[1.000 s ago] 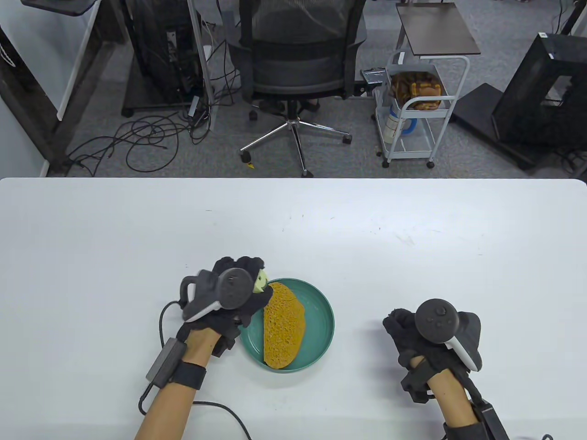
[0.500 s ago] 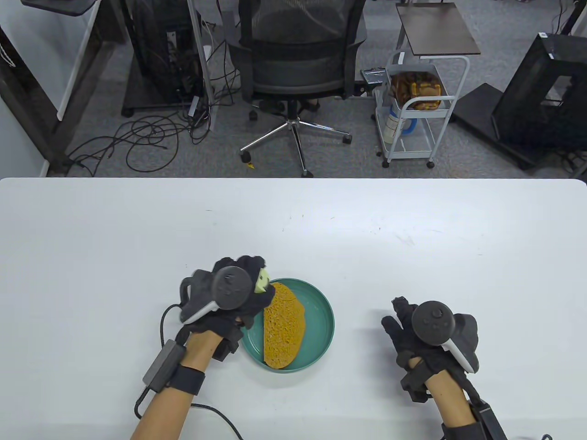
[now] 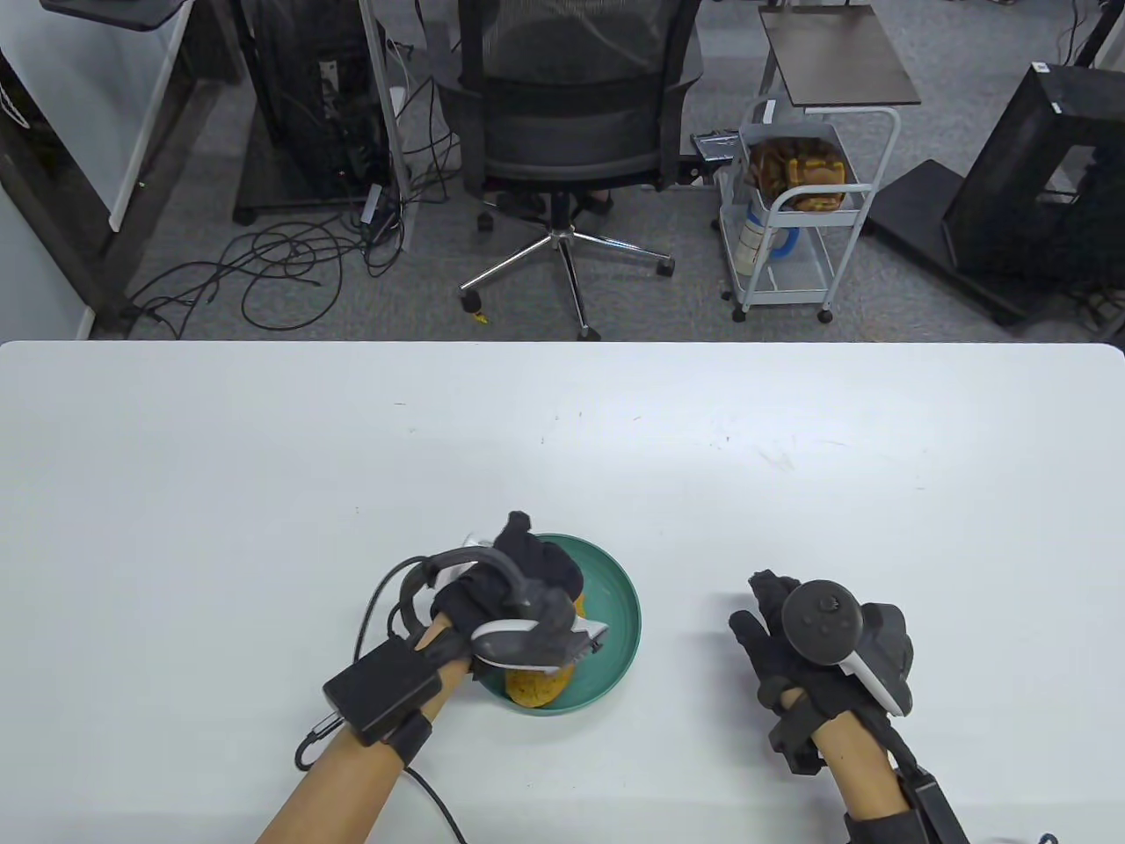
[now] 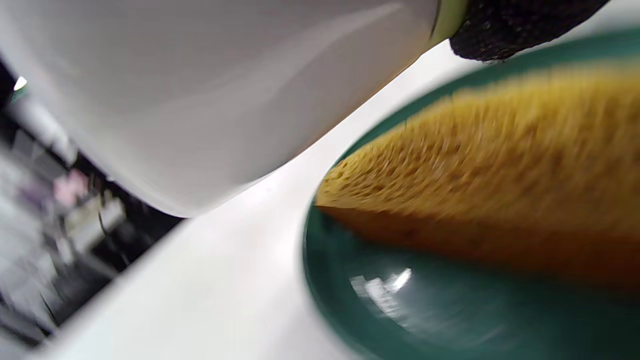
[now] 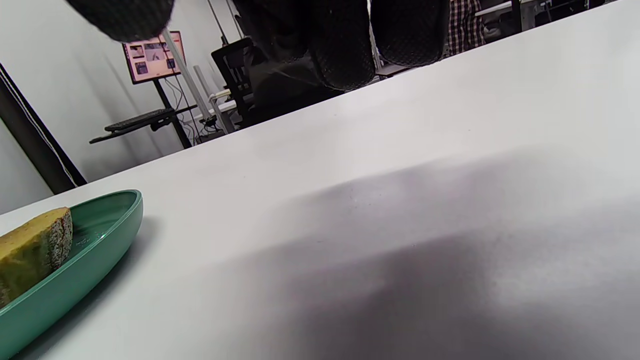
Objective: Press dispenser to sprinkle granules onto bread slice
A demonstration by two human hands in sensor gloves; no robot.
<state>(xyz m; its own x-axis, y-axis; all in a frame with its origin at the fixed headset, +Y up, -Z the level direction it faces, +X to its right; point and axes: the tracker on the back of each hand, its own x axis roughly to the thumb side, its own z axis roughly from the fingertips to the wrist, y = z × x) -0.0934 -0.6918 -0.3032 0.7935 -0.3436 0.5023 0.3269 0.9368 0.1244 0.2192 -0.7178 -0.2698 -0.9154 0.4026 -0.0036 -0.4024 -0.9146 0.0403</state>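
A yellow-brown bread slice (image 3: pixel 532 687) lies in a teal plate (image 3: pixel 628 615). My left hand (image 3: pixel 532 571) has turned over above the plate and covers most of the slice. It grips a white dispenser (image 4: pixel 200 90) with a pale green end (image 4: pixel 450 15). The dispenser is tilted just above the bread slice (image 4: pixel 475 150), and a gloved fingertip (image 4: pixel 505 25) lies on that green end. In the table view the hand hides nearly all of the dispenser. No granules show in the blurred left wrist view. My right hand (image 3: pixel 773 615) rests on the table right of the plate, fingers relaxed, holding nothing.
The white table (image 3: pixel 562 440) stretches bare behind the plate. Beyond its far edge stand an office chair (image 3: pixel 571 114) and a small white cart (image 3: pixel 800 220). The left hand's glove cable (image 3: pixel 439 800) trails to the near edge.
My left hand rolled over and moved right from the plate's left rim to above the bread, tipping the dispenser. My right hand spread its fingers a little and stayed in place.
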